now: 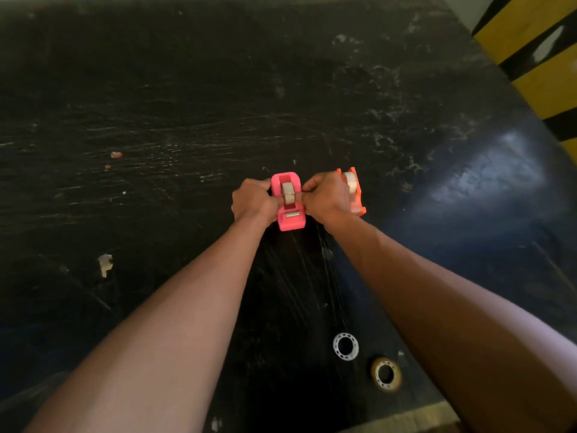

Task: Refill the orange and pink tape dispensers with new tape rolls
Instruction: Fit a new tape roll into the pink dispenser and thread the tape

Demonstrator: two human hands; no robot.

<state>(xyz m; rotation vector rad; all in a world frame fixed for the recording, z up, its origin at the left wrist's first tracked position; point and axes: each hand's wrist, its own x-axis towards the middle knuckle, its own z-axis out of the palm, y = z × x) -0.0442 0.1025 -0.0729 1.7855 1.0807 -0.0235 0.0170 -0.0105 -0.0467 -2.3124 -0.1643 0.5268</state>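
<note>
Pink dispenser [288, 201] on the black table [187, 120], tape roll [288, 192] seated inside — clasped at its sides by left hand [253, 200] and right hand [326, 196]. Orange dispenser [352, 190] just beside, half hidden behind the right hand. 2 spent cores — white [345, 346], yellowish [386, 374] — nearer.

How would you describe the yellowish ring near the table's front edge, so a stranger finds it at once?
Start at the black table's near edge, beside the right forearm. Two rings lie flat there; the yellowish ring is nearer the edge. Its neighbour, the white ring, is paler.
</note>
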